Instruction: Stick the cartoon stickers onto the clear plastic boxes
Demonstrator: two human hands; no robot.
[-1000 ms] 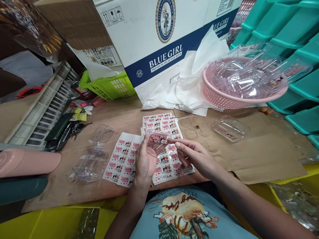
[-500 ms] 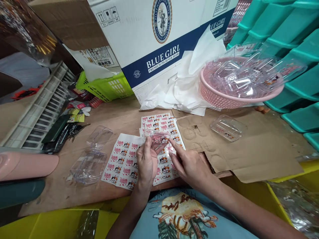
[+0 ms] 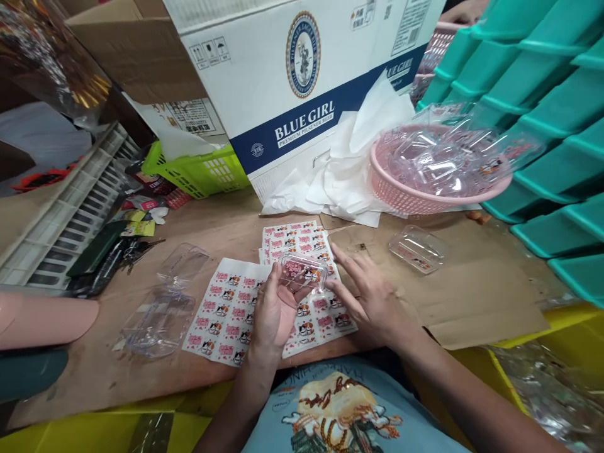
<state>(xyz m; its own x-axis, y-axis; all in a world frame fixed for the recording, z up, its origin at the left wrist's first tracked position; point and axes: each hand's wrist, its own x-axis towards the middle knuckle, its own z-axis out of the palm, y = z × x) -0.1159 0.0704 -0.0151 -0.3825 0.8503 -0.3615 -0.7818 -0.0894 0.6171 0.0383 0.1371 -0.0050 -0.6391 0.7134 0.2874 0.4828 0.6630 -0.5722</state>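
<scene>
My left hand (image 3: 274, 308) is closed around a small clear plastic box (image 3: 302, 274), thumb along its left side. A pink-lettered sticker with cartoon cats shows on the box. My right hand (image 3: 370, 299) is beside the box's right end, fingers stretched and apart; one fingertip is close to the box, and I cannot tell whether it touches. Beneath the hands lie sticker sheets, one at the left (image 3: 226, 314) and others at the right (image 3: 314, 238), printed with rows of the same design. A clear box (image 3: 158, 321) stands unfolded on the left. Another stickered box (image 3: 418, 248) lies to the right.
A pink basket (image 3: 406, 195) heaped with clear boxes stands at the back right, before stacked teal bins (image 3: 557, 157). Behind the sheets rise a beer carton (image 3: 264, 75) and crumpled white paper (image 3: 325, 192). A green basket (image 3: 202, 173) and pink bottle (image 3: 47, 321) are left.
My right index finger has drawn back from the box's sticker, and the right hand has spread out to the right. The left hand still holds the box, now tilted more. The camera view has shifted slightly.
</scene>
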